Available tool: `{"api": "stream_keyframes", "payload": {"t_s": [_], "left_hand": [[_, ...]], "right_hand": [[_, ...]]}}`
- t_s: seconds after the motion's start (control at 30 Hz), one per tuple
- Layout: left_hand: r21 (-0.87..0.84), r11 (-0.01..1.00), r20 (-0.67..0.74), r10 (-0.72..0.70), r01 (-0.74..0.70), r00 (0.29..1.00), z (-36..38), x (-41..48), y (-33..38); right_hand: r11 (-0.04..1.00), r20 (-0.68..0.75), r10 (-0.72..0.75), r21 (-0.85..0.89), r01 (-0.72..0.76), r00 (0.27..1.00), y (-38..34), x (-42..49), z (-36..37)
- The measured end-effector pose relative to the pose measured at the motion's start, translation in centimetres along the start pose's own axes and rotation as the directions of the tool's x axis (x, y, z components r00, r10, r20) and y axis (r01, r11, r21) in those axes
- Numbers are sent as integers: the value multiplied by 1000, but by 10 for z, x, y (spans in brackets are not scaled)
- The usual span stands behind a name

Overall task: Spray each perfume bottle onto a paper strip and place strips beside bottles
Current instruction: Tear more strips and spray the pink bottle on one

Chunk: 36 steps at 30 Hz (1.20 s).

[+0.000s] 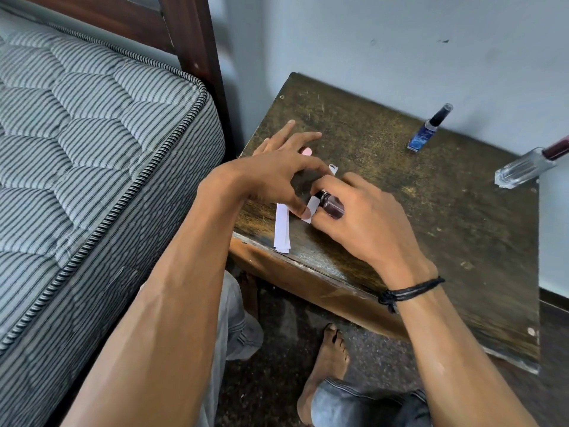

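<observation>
A person seated beside a bed works over a worn wooden bedside table (400, 211), both bare hands gathered near its front left corner. The right hand (363, 217) is curled around a small dark perfume bottle (333, 206), which lies tilted in the grip, its body showing between the index and middle fingers and its cap end pointing toward the left hand. The left hand (277, 177) reaches across in front of it, thumb and forefinger pinched on a white paper strip (313, 208); the thumb tip presses the strip's lower part just beside the bottle, while the strip's upper end (334, 169) pokes out beyond the forefinger. The remaining left fingers are spread out flat, pointing toward the table's far left corner, and a small pink object (91, 151) shows just under them; what it is cannot be told. Directly below the left thumb, a short stack of white paper strips (282, 229) lies on the tabletop, its lower end at the table's front edge. Well apart from both hands, toward the wall, a blue perfume bottle (423, 134) with a black cap stands upright, and a clear glass perfume bottle (523, 169) with a dark red cap sits at the table's far right edge. A black cord bracelet (409, 292) circles the right wrist. A striped mattress (92, 149) fills the space to the left.
</observation>
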<state>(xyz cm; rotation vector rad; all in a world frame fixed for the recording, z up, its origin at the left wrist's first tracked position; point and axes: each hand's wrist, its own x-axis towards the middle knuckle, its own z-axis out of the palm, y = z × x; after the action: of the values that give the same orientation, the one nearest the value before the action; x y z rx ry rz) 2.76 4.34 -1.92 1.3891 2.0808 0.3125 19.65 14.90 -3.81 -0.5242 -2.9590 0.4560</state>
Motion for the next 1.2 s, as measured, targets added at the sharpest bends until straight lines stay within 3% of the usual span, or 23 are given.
{"api": "stream_keyframes", "payload": {"t_s": [0.33, 0.5, 0.73, 0.8, 0.9, 1.0, 1.07, 1.2], "left_hand": [[-8, 1000, -7, 11, -11, 1000, 1, 0, -2], [-99, 994, -66, 32, -39, 997, -4, 0, 0], [-127, 992, -286, -15, -22, 958, -2, 10, -2], [-79, 996, -317, -53, 30, 947, 4, 15, 1], [-5, 996, -344, -82, 86, 935, 12, 22, 7], [28, 995, -364, -82, 99, 928, 17, 26, 13], [45, 994, -373, -71, 95, 925, 19, 27, 15], [21, 996, -402, -69, 84, 913, 21, 28, 16]], "right_hand": [[999, -35, 19, 31, -18, 999, -1, 0, -2], [964, -6, 95, 250, -90, 995, 5, 1, -7], [811, 16, 343, 500, -304, 939, 13, 4, -13], [689, 62, 403, 636, -347, 913, 12, 6, -16], [222, 276, 487, 878, -423, 829, 14, 10, -24], [-218, 460, 365, 887, -406, 810, 22, 9, -29], [-365, 506, 287, 843, -395, 813, 25, 6, -31], [-477, 519, 206, 794, -378, 830, 26, 4, -30]]}}
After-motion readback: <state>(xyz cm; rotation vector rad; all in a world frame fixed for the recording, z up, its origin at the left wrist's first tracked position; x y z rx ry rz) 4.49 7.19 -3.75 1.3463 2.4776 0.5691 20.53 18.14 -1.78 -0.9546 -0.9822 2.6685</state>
